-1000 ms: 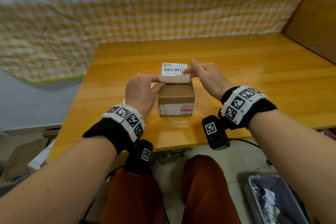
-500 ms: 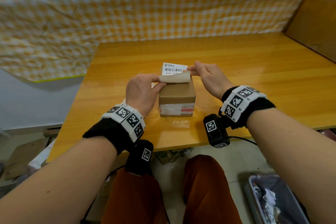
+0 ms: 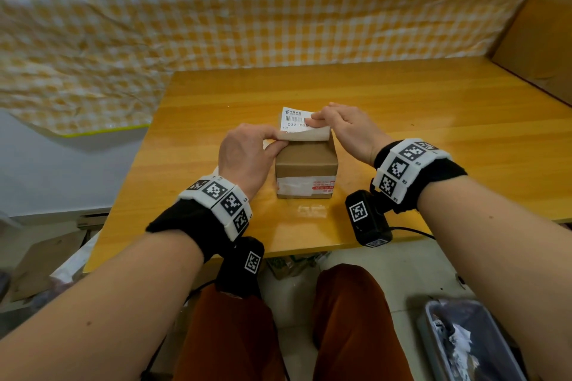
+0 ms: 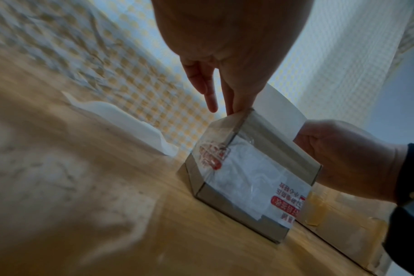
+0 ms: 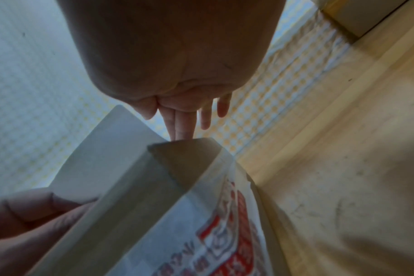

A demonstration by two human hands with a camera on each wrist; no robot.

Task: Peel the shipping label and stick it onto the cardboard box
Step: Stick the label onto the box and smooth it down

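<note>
Hands: left hand pinching near edge of shipping label, right hand pinching its right side.
Label: up over far top of cardboard box.
Box: on counter, between 2 hands.

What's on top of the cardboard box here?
The shipping label, pinched by the left hand and right hand, curls above the cardboard box. Whether it touches the top is hidden.

The cardboard box stands on the table, near its front edge. The shipping label is held over the box's far top edge by 2 hands: the left hand left of the box, the right hand right of it. A loose sheet, possibly, lies on the table further left.
</note>
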